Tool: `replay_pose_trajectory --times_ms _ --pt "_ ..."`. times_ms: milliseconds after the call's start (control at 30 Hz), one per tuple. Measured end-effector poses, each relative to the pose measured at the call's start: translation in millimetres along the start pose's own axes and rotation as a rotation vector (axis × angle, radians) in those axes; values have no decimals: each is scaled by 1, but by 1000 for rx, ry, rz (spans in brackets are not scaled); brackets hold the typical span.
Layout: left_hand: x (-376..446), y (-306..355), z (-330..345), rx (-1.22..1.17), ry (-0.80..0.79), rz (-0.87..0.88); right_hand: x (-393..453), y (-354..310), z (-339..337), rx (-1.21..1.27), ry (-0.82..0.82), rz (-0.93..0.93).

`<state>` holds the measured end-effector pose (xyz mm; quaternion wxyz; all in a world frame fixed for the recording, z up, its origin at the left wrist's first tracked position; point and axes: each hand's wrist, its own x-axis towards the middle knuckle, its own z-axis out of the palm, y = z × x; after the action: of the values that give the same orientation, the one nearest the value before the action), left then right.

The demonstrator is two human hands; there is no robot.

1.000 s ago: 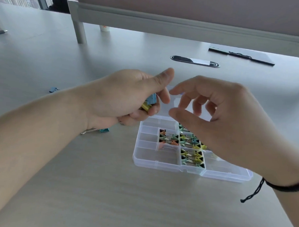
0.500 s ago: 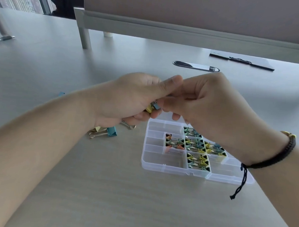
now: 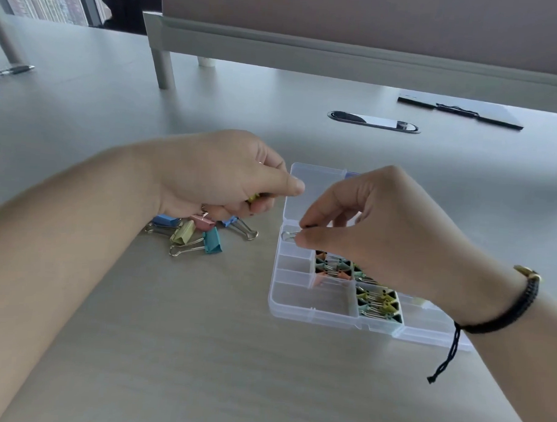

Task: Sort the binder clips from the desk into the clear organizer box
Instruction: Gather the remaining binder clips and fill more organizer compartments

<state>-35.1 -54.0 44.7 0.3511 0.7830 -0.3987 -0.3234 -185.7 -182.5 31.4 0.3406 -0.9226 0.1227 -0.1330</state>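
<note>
Loose clips (image 3: 203, 233) left of organizer box (image 3: 302, 302), seemingly apart

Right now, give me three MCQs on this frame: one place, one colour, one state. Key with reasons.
1. Where do the loose binder clips lie?
A. On the desk, left of the organizer box
B. Inside the box lid
C. On the clipboard

2. What colour is the loose clip nearest the camera?
A. Black
B. Teal
C. Red

3. What is the right hand doing?
A. Resting flat on the desk
B. Pinching a clip over the box
C. Closing the lid

Key: 1 A, they sit on bare desk beside the organizer box. 2 B, teal clip. 3 B, right hand pinches a wire-handled clip.
</note>
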Motion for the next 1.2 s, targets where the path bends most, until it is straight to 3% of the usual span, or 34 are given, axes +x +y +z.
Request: replay_pose_trajectory --times_ms 367,633,1200 --pt "-4 -5 3 213 -240 -36 -6 -3 8 -79 2 -58" --pt "-3 -7 1 280 -261 2 -7 -3 10 -35 120 -36" --pt "-3 -7 4 219 -300 -39 -8 -2 12 -65 131 -99"
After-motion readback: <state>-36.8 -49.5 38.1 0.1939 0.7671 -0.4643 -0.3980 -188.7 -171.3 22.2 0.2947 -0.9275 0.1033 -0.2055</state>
